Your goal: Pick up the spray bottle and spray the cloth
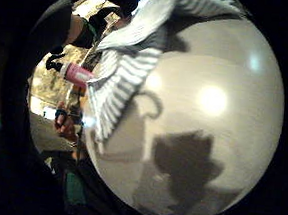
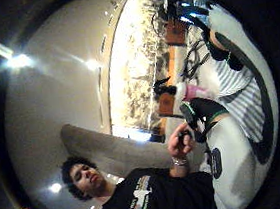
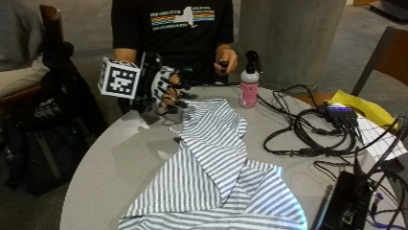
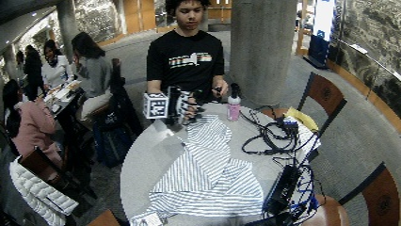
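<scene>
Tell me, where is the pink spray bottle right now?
In the outside view the spray bottle stands upright on the table near its far edge, just beyond the striped cloth, with the gloved right hand on the cloth's other side.

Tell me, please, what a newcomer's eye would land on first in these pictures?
Probably the striped cloth, spread across the round table toward the camera. Next, the gloved right hand raised above the cloth's far end. The pink spray bottle stands upright at the table's far edge, untouched, beside tangled black cables.
</scene>
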